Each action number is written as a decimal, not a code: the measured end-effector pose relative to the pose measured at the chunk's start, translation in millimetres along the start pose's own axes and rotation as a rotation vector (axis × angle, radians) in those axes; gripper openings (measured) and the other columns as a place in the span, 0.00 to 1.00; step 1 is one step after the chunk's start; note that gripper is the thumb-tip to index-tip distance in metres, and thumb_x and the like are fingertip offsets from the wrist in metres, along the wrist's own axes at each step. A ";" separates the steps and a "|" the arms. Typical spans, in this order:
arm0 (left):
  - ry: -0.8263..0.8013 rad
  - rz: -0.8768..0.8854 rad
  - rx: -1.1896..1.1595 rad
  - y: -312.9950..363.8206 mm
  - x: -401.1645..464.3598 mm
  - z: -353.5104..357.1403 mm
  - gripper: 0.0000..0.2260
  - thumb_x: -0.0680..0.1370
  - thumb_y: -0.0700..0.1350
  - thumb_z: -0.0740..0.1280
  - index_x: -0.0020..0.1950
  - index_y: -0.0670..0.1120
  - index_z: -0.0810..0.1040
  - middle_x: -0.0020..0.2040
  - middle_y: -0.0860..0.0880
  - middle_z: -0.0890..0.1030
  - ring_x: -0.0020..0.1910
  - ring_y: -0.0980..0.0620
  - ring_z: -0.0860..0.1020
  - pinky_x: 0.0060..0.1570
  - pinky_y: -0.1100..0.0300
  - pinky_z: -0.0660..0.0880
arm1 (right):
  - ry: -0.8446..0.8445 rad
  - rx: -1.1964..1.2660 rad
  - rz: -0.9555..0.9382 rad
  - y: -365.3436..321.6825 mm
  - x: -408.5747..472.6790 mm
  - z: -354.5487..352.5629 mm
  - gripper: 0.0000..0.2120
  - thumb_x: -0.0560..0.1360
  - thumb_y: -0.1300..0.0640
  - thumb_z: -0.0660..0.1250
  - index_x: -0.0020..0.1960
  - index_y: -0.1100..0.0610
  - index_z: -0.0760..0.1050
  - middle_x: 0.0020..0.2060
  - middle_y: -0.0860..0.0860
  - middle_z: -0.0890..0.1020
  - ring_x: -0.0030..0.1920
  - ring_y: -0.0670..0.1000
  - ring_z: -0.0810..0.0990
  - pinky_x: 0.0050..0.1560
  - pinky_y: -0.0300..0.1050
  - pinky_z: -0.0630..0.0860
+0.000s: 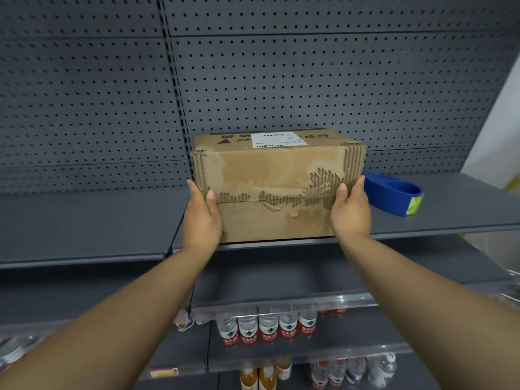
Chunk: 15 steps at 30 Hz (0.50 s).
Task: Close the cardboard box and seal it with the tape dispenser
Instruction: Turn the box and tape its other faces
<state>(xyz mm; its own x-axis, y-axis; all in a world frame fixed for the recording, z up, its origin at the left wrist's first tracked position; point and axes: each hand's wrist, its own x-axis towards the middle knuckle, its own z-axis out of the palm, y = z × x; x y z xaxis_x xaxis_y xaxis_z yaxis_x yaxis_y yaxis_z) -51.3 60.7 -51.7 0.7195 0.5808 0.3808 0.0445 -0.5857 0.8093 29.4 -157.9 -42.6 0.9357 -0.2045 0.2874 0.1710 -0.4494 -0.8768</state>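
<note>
Cardboard box on grey shelf, flaps shut, torn paper along the seam. Left hand and right hand clasping opposite ends, thumbs on the near face. White barcode label on top, print unreadable. Blue tape dispenser just right. Red-labelled water bottles below.

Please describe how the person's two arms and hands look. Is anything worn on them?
Both forearms are bare as far as the picture shows: no sleeves, gloves, watch, bracelets or rings are visible. The left hand and the right hand have short, plain fingernails without visible polish. No markings or tattoos can be seen on either arm.
</note>
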 end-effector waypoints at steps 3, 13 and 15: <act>0.034 -0.038 -0.104 -6.0 7.4 2.4 0.23 0.83 0.51 0.46 0.77 0.45 0.51 0.74 0.44 0.61 0.73 0.46 0.59 0.70 0.56 0.55 | 0.024 -0.025 -0.004 -0.7 -1.6 4.5 0.28 0.82 0.51 0.49 0.77 0.58 0.43 0.75 0.56 0.57 0.74 0.55 0.57 0.70 0.47 0.57; 0.121 -0.056 -0.199 -12.1 6.6 16.5 0.21 0.82 0.53 0.47 0.74 0.50 0.60 0.61 0.46 0.76 0.57 0.45 0.75 0.53 0.52 0.72 | 0.088 -0.070 -0.021 2.7 -2.4 13.7 0.30 0.81 0.51 0.52 0.77 0.59 0.42 0.73 0.56 0.61 0.71 0.56 0.62 0.68 0.50 0.61; 0.125 -0.069 -0.157 -12.5 7.1 16.8 0.22 0.82 0.53 0.47 0.76 0.52 0.55 0.60 0.45 0.77 0.53 0.46 0.75 0.50 0.54 0.71 | 0.100 -0.064 -0.025 2.9 -2.2 15.9 0.31 0.81 0.50 0.53 0.77 0.59 0.43 0.73 0.57 0.61 0.72 0.56 0.61 0.69 0.50 0.60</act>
<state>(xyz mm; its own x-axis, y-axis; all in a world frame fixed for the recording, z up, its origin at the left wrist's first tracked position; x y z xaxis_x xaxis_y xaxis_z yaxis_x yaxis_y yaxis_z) -35.1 62.6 -66.6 0.6267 0.6876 0.3667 -0.0250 -0.4526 0.8914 32.8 -144.9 -51.9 0.8953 -0.2771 0.3488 0.1709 -0.5095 -0.8433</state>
